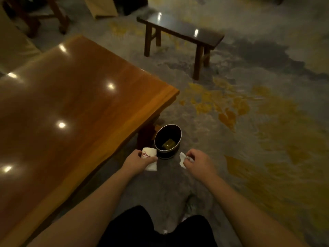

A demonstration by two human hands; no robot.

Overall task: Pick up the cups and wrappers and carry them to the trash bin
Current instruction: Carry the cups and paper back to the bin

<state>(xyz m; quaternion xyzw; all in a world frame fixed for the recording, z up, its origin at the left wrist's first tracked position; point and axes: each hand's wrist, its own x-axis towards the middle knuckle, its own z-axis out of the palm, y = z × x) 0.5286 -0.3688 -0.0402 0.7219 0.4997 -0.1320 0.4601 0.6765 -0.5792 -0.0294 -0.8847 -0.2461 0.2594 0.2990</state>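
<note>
My left hand [138, 160] grips a white paper cup [149, 154] with a red print, held just left of a dark round trash bin [161, 150] on the floor. A yellowish item lies at the bottom of the bin. My right hand [198, 162] pinches a crumpled white wrapper [183, 160] just right of the bin, a little nearer to me. Both hands are held out in front of my body, above the carpet.
A large glossy wooden table [71, 107] fills the left side, its corner and leg right next to the bin. A dark wooden bench [179, 31] stands farther back. Patterned grey and yellow carpet [249, 122] spreads to the right. My dark-clad legs show at the bottom.
</note>
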